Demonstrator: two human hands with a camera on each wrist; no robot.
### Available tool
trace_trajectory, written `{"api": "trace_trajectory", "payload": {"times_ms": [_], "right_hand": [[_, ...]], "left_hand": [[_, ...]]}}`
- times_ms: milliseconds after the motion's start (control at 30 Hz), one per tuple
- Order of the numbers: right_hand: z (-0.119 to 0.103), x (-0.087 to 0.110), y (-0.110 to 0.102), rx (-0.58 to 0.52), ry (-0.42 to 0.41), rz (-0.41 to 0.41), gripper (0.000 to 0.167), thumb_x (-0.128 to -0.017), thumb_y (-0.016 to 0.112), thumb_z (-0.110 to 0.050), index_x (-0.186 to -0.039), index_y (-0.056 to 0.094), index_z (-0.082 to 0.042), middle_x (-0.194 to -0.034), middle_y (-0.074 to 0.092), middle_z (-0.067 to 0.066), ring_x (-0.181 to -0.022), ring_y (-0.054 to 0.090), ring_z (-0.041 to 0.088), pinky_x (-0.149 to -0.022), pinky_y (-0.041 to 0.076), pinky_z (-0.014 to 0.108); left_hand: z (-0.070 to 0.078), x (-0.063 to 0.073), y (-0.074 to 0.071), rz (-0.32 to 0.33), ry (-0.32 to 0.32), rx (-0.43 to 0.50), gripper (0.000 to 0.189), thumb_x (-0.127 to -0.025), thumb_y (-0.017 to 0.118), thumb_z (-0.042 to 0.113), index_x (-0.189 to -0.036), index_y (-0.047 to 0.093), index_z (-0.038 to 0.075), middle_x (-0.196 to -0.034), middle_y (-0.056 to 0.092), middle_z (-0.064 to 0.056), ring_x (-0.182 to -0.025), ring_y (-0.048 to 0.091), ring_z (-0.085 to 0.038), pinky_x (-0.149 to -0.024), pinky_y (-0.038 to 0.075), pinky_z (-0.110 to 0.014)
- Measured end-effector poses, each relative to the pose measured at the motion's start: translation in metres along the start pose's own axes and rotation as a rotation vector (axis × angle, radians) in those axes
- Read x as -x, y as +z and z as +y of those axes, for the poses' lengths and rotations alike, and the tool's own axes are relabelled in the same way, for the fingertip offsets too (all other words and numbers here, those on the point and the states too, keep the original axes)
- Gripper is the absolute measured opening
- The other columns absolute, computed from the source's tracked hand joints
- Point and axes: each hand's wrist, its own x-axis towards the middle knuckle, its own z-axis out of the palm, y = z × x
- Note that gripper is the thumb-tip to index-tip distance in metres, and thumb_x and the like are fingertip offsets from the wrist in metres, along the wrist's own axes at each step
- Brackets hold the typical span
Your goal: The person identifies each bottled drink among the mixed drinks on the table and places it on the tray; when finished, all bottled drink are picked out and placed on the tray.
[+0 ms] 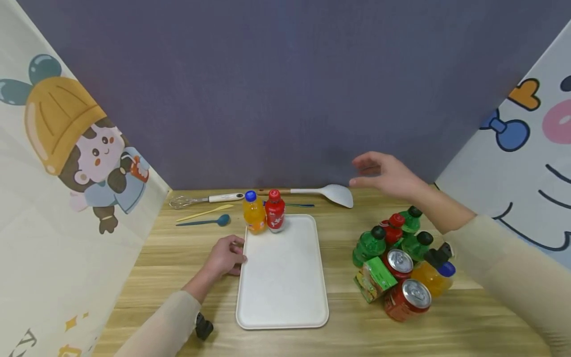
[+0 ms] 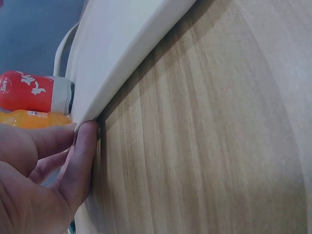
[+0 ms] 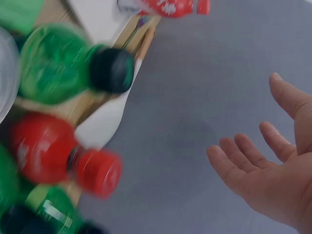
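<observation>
Left hand (image 1: 225,255), white tray (image 1: 284,277) to its right, edge pinched.

Right wrist view: green bottles (image 3: 53,63) blurred; tray (image 3: 105,14) cut off.

High, downward head view; close wrist views, tray (image 1: 283,277) in all.

Free passage lies between the tray (image 1: 283,277) and the container cluster (image 1: 400,262). The orange bottle (image 1: 255,216) and red bottle (image 1: 275,213) obstruct the tray's far-left area; the left hand (image 1: 224,256) blocks part of its left rim.
</observation>
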Motion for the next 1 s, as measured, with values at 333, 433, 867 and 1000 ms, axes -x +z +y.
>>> {"api": "trace_trajectory", "payload": {"times_ms": [333,433,867,1000], "right_hand": [[0.045,0.036,-0.032,0.008,0.096,0.087,0.074,-0.093,0.073,-0.049,-0.148,0.045,-0.007,-0.152,0.047,0.020,-0.140,0.044,0.044,-0.110,0.046,0.064],[0.058,0.043,-0.035,0.004,0.118,0.100,0.075,-0.095,0.071,-0.048,-0.150,0.042,-0.005,-0.153,0.044,0.024,-0.141,0.041,0.046,-0.110,0.044,0.067],[0.105,0.063,-0.037,0.037,0.180,0.086,0.081,-0.098,0.067,-0.047,-0.152,0.035,0.005,-0.154,0.037,0.035,-0.139,0.038,0.055,-0.109,0.041,0.073],[0.119,0.068,-0.031,0.028,0.201,0.066,0.081,-0.099,0.066,-0.046,-0.151,0.034,0.007,-0.153,0.037,0.035,-0.138,0.038,0.056,-0.108,0.042,0.073]], "left_hand": [[0.000,0.001,-0.001,0.002,0.007,-0.020,0.048,-0.082,0.074,-0.011,-0.127,0.061,0.000,-0.101,0.061,-0.017,-0.070,0.065,-0.025,-0.056,0.066,-0.040],[-0.002,0.001,0.000,0.003,0.006,-0.021,0.048,-0.082,0.073,-0.012,-0.127,0.061,-0.001,-0.101,0.061,-0.017,-0.070,0.066,-0.025,-0.056,0.066,-0.040],[-0.003,0.000,0.001,0.002,0.007,-0.030,0.047,-0.083,0.074,-0.010,-0.128,0.061,0.001,-0.103,0.062,-0.017,-0.074,0.066,-0.025,-0.057,0.066,-0.039],[-0.004,0.001,0.001,-0.002,0.012,-0.024,0.047,-0.084,0.074,-0.010,-0.128,0.062,0.000,-0.102,0.061,-0.017,-0.075,0.065,-0.025,-0.057,0.066,-0.040]]}}
